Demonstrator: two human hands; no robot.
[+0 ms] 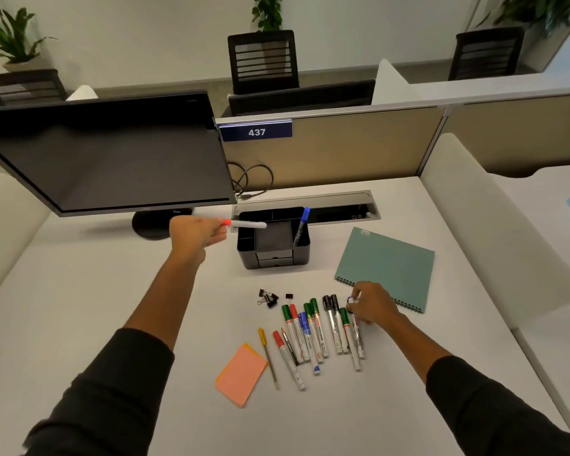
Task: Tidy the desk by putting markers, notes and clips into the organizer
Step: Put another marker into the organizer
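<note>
A black desk organizer [299,255] stands mid-desk with one blue marker [301,225] upright in its right compartment. My left hand [195,233] holds a red-capped marker [246,223] level, its white barrel reaching over the organizer's left rim. My right hand [372,302] rests on the right end of a row of several markers [313,330], fingers pinched on a blue-capped one [351,301]. Black binder clips [268,298] lie just beyond the row. A pink sticky-note pad [241,373] and a yellow pen [268,360] lie to the left.
A monitor [112,159] on its stand fills the left back. A teal spiral notebook [387,266] lies right of the organizer. A cable tray slot [339,209] runs behind it, below the partition with cables [250,179].
</note>
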